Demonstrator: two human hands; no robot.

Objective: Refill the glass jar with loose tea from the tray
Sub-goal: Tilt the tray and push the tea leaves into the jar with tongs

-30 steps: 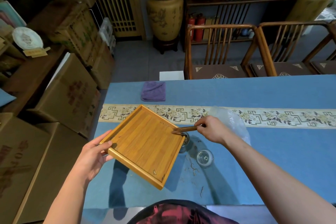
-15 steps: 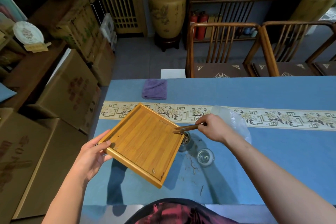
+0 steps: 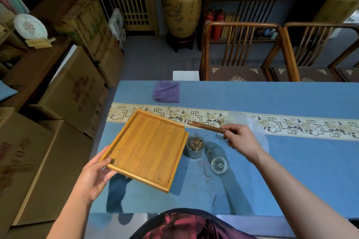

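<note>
Tea, in loose dry brown strands, now sits mostly inside the small clear glass jar (image 3: 194,145), which stands upright on the blue tablecloth (image 3: 291,170) just beside the right edge of the tray.

Starting at the left, the left hand (image 3: 95,174) grips the near left corner of the flat, rectangular honey-coloured bamboo tray (image 3: 147,147), thumb over the rim and fingers curled beneath. It holds the tray lifted off the cloth, judging by the shadow below, and turned so that a gap in the rim at the far right corner points toward the jar, presumably to act as a spout. Only a few stray flecks cling to the tray floor, so the pouring looks nearly complete.

Further right, the right hand (image 3: 240,139) pinches a slim dark wooden tea scoop (image 3: 206,127) between thumb and fingers, its tip held in the air near the tray's spout corner and above the jar, well placed for sweeping the last strands along the wood and out.

Below the jar, scattered tea strands (image 3: 205,173) lie spilled on the cloth; these probably need gathering before the refill counts as done. Beside them rests the round clear glass lid (image 3: 219,165), set aside so the jar mouth stays open. Behind the right hand lies a crumpled clear plastic bag (image 3: 252,128), partly hidden by it.
</note>
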